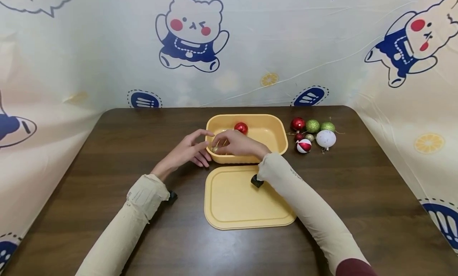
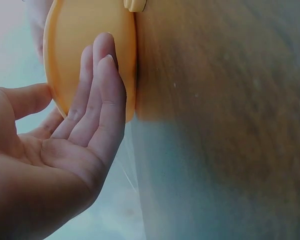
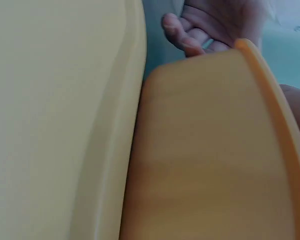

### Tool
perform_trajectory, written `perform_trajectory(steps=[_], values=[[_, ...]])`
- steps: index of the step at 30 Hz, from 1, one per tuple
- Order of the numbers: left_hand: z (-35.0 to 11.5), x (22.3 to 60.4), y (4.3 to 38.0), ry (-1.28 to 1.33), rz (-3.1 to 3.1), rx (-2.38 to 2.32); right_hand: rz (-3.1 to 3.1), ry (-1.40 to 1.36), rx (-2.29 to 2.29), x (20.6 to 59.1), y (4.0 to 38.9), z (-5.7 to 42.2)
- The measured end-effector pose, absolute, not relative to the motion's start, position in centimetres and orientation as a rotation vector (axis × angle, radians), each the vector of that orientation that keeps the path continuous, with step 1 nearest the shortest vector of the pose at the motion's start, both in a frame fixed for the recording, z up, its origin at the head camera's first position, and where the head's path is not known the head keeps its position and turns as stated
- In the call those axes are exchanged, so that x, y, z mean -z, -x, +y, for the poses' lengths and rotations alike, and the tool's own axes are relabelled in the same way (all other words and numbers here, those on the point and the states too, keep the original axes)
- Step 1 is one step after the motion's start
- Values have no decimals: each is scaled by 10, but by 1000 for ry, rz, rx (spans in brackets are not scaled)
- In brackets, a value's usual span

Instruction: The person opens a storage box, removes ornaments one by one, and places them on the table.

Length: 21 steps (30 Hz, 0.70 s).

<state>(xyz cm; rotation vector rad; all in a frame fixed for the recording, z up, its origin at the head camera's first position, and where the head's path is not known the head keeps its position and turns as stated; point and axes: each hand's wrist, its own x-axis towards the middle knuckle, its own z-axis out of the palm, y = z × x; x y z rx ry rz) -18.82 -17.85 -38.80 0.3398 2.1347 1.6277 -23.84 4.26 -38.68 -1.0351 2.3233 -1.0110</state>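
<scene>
In the head view, my right hand [image 1: 237, 143] reaches over the front rim into the left end of a yellow plastic box [image 1: 272, 135]. Its curled fingers pinch a small gold ball ornament [image 1: 214, 149], mostly covered by the fingertips. A shiny red Christmas ball [image 1: 241, 128] lies in the box near the back wall. My left hand [image 1: 187, 149] is at the box's left end, thumb and index finger by the rim. In the left wrist view, the left hand's fingers [image 2: 107, 95] extend fairly straight along the box wall, holding nothing.
The box's flat yellow lid [image 1: 247, 200] lies in front of it, under the right forearm. Right of the box is a group of ornaments: a red ball [image 1: 298, 124], green balls [image 1: 313, 126], a white ball [image 1: 326, 138] and a red-and-white ball [image 1: 303, 146]. A patterned cloth hangs behind the brown table [image 1: 171, 236].
</scene>
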Motion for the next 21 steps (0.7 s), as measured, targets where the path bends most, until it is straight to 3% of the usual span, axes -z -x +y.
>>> perform_trajectory(steps=[14,21], values=[[-177,388,189,-314,2157,-1607,2093,821,1576,371,233,85],[-177,389,189,-319,2168,-1603,2127,793,1580,362,227,108]])
